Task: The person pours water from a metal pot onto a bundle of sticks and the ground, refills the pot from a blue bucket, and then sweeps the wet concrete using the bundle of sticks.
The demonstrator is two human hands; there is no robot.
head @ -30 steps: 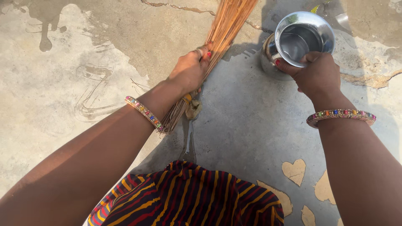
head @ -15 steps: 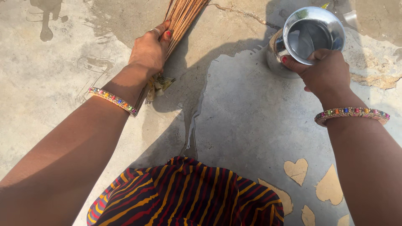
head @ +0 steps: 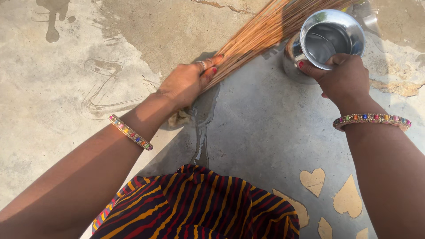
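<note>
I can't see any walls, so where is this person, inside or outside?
Probably outdoors, a yard or terrace: strong sunlight and sharp shadows fall on a bare, cracked concrete floor, wet in patches. The left hand grips a stick broom; the right hand holds a steel water pot.

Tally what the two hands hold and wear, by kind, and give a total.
Stick broom, in the left hand: 1
Steel pot, gripped at the rim by the right hand: 1
Beaded bangles, left wrist and right wrist: 2
Finger ring, left hand: 1
Total: 5
</note>
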